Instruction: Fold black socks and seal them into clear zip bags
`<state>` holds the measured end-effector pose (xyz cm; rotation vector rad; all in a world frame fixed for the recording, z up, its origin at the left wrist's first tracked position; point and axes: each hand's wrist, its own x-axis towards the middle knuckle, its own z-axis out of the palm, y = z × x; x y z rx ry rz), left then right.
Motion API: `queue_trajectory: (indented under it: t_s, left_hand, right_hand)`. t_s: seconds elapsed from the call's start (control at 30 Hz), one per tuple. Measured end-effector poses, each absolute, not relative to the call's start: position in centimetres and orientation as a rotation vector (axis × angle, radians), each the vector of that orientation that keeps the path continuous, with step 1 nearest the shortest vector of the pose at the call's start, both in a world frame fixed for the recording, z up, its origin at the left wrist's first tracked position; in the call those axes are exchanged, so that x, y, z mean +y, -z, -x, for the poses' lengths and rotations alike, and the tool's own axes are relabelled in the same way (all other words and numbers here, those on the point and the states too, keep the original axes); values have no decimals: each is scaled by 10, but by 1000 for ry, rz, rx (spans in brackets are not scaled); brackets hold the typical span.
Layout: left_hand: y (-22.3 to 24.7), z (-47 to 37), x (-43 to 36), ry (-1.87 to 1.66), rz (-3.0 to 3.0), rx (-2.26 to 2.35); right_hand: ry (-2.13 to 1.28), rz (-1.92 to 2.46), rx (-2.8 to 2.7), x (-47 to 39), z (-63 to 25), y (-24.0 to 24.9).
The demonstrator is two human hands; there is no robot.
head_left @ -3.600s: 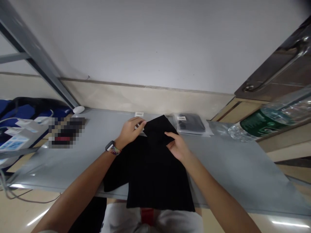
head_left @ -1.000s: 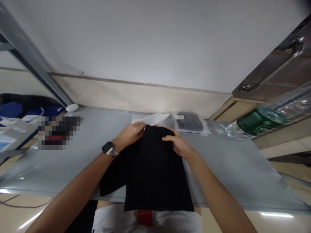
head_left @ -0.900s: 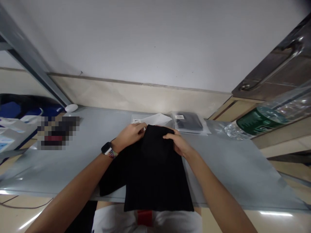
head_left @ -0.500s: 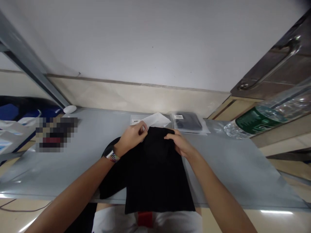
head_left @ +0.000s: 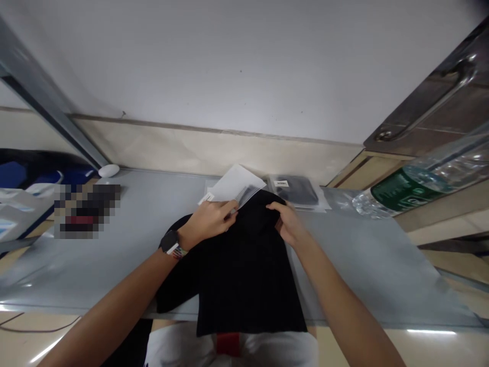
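Note:
A black garment lies across the table and hangs over its front edge, one leg or sleeve spreading left. My left hand, with a watch on the wrist, is closed on the lower edge of a clear plastic bag that has a white sheet and a small label. The bag is tilted up over the garment's top edge. With thumb and fingers, my right hand pinches the garment's upper right edge, which is lifted and folded. The tips of my left fingers are partly hidden.
Beside my right hand, bagged dark items with a label lie on the grey table. A plastic bottle with a green label lies at the right. A white oval object is at the back left, near a blurred-out item.
My left hand has taken hold of the bag with the white sheet, which has risen and turned. My right hand has shifted slightly right, folding the garment's top edge.

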<state>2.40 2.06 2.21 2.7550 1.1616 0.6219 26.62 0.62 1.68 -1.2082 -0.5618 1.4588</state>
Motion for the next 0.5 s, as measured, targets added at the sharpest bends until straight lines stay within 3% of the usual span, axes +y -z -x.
queue_trajectory:
  t_s: [0.2,0.37,0.5]
  left_hand:
    - [-25,-29,17,-639,-2621,1167]
    - [-23,-34,15,-583,-2504,1247]
    - [-22,-34,16,-602,-2509,1210]
  right_hand:
    - [-1378,1163,-546,10,-264,-9]
    - [-1580,1084,-407,5,-257,-20]
    - [-1695,1000,-635,-4,-248,-26]
